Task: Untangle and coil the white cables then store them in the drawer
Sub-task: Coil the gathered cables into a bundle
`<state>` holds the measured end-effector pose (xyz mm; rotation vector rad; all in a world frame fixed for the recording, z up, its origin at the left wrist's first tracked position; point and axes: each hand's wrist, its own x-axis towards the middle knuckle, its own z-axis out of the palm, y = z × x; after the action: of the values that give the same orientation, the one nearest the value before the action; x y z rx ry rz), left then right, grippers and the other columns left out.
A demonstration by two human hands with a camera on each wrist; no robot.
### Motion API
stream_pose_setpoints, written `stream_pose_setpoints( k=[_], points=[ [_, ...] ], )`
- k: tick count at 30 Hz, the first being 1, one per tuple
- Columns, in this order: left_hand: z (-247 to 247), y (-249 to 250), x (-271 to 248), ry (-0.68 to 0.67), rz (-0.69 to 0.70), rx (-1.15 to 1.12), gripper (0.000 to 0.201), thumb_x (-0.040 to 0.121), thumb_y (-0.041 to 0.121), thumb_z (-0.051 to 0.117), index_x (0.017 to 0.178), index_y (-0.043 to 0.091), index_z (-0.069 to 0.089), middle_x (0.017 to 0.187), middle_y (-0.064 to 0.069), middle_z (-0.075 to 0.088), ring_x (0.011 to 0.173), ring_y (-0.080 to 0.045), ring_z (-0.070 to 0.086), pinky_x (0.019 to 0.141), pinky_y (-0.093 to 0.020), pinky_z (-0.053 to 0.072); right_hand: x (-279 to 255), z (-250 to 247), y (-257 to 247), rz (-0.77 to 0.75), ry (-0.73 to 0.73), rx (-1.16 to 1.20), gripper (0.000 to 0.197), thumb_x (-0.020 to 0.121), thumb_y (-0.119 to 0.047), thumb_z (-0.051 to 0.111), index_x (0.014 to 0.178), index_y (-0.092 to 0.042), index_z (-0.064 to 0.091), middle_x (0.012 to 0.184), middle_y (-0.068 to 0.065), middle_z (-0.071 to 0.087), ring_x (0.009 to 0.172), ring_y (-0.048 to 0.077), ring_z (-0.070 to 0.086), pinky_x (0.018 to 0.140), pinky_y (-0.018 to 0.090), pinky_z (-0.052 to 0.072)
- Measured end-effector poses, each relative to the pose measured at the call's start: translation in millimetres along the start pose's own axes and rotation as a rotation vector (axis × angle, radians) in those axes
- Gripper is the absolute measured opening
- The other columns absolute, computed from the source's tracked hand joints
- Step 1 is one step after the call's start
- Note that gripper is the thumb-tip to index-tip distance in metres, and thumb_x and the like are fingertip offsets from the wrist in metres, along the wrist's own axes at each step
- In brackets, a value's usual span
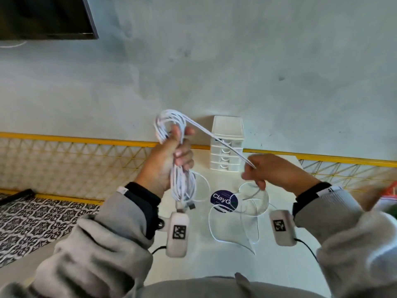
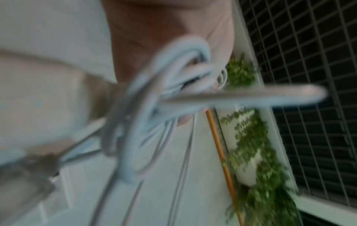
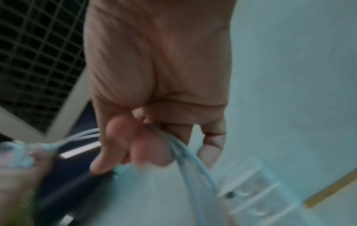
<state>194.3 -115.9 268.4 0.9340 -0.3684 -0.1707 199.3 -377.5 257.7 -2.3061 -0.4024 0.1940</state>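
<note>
My left hand [image 1: 176, 151] grips a bundle of coiled white cable [image 1: 182, 183] above the white table; loops stick out above the fist and hang below it, ending in a plug [image 1: 191, 205]. The same coil [image 2: 154, 107] fills the blurred left wrist view. A taut strand [image 1: 223, 143] runs from the coil's top down to my right hand [image 1: 257, 171], which pinches it. In the right wrist view the fingers [image 3: 135, 145] curl round that strand [image 3: 189, 157]. Loose cable loops [image 1: 240, 222] lie on the table under my right hand. A small white drawer unit [image 1: 227, 143] stands behind, its drawers closed.
A round dark sticker [image 1: 223, 201] sits on the white table [image 1: 279, 265]. A yellow-framed lattice rail [image 1: 64, 160] runs along the wall. Patterned floor [image 1: 32, 222] lies left. A dark screen [image 1: 43, 16] hangs top left. Something red and green [image 1: 386, 201] shows at the right edge.
</note>
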Motion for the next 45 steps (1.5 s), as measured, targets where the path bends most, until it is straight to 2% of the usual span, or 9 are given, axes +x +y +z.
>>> stream_pose_setpoints(
  k=[4, 8, 16, 19, 21, 24, 32, 37, 45],
  points=[
    [-16.2, 34.4, 1.4, 0.206, 0.077, 0.043, 0.037, 0.096, 0.047, 0.038, 0.092, 0.017, 0.059, 0.043, 0.010, 0.031, 0.033, -0.002, 0.028, 0.039, -0.017, 0.030, -15.6, -6.1, 73.8, 0.276, -0.153, -0.263, 0.099, 0.035, -0.091, 0.059, 0.111, -0.026, 0.061, 0.119, -0.004, 0.063, 0.108, 0.014, 0.056, 0.092, 0.029, 0.039],
    [-15.4, 31.0, -0.7, 0.249, -0.015, 0.297, 0.033, 0.097, 0.041, 0.045, 0.097, 0.014, 0.063, 0.049, 0.007, 0.029, 0.036, -0.006, 0.028, 0.039, -0.019, 0.031, -17.8, 6.3, 81.1, 0.389, -0.050, -0.096, 0.104, 0.060, -0.065, 0.073, 0.145, -0.027, 0.028, 0.146, 0.000, 0.039, 0.134, 0.019, 0.039, 0.104, 0.029, 0.031],
    [25.3, -8.8, -11.1, -0.012, -0.258, 0.577, 0.037, 0.093, 0.039, 0.051, 0.099, 0.004, 0.061, 0.052, 0.004, 0.027, 0.037, -0.008, 0.027, 0.041, -0.019, 0.030, 9.2, 16.4, -28.9, -0.237, 0.056, 0.252, 0.105, 0.075, -0.016, 0.078, 0.148, -0.041, 0.007, 0.156, -0.015, 0.019, 0.141, 0.000, 0.022, 0.109, 0.023, 0.026],
    [34.5, -7.6, -17.4, -0.139, -0.268, 0.551, 0.032, 0.089, 0.035, 0.060, 0.089, 0.003, 0.057, 0.048, 0.005, 0.033, 0.036, -0.007, 0.027, 0.042, -0.019, 0.028, 13.9, 17.8, -39.9, -0.339, -0.066, 0.440, 0.083, 0.073, -0.004, 0.075, 0.140, -0.030, 0.035, 0.138, 0.001, 0.050, 0.125, 0.011, 0.050, 0.100, 0.028, 0.042],
    [34.0, -2.1, -17.7, -0.162, -0.210, 0.490, 0.018, 0.085, 0.030, 0.064, 0.082, 0.013, 0.060, 0.048, 0.008, 0.040, 0.036, -0.004, 0.030, 0.041, -0.019, 0.030, 13.3, 19.2, -38.6, -0.368, -0.080, 0.631, 0.041, 0.073, -0.016, 0.077, 0.111, -0.020, 0.061, 0.087, 0.008, 0.068, 0.080, 0.019, 0.067, 0.081, 0.032, 0.052],
    [29.1, 3.7, -13.1, -0.033, -0.112, 0.219, 0.023, 0.081, 0.033, 0.067, 0.062, 0.022, 0.060, 0.055, 0.006, 0.045, 0.041, -0.004, 0.038, 0.043, -0.020, 0.037, 14.3, 27.4, -30.0, -0.356, 0.063, 0.937, 0.042, 0.068, -0.046, 0.078, 0.090, -0.015, 0.060, 0.048, 0.001, 0.046, 0.038, 0.017, 0.046, 0.058, 0.031, 0.053],
    [39.8, -13.6, -5.7, 0.107, -0.072, 0.047, 0.044, 0.100, 0.034, 0.035, 0.083, 0.019, 0.072, 0.122, -0.015, 0.064, 0.109, -0.024, 0.063, 0.084, -0.038, 0.053, 16.7, 77.6, -35.5, -0.117, 0.166, 0.554, 0.022, 0.095, -0.038, 0.050, 0.082, -0.021, 0.056, 0.047, -0.002, 0.047, 0.041, 0.017, 0.038, 0.045, 0.025, 0.032],
    [26.7, -1.6, 5.5, 0.371, 0.051, -0.250, 0.031, 0.095, 0.036, 0.051, 0.070, 0.017, 0.057, 0.059, 0.003, 0.058, 0.055, -0.010, 0.059, 0.065, -0.031, 0.058, 8.0, 76.5, -6.1, -0.056, 0.119, 0.467, 0.017, 0.095, -0.031, 0.053, 0.082, -0.021, 0.048, 0.053, -0.006, 0.044, 0.046, 0.013, 0.037, 0.048, 0.026, 0.034],
    [7.2, 16.0, 21.7, 0.691, 0.428, -0.030, 0.017, 0.093, 0.036, 0.057, 0.093, 0.020, 0.050, 0.058, 0.006, 0.041, 0.048, -0.009, 0.042, 0.049, -0.024, 0.038, -17.3, 111.4, 13.5, 0.099, -0.409, 0.159, 0.022, 0.097, -0.032, 0.042, 0.110, -0.026, 0.059, 0.063, -0.008, 0.046, 0.052, 0.007, 0.039, 0.047, 0.020, 0.025]
  ],
)
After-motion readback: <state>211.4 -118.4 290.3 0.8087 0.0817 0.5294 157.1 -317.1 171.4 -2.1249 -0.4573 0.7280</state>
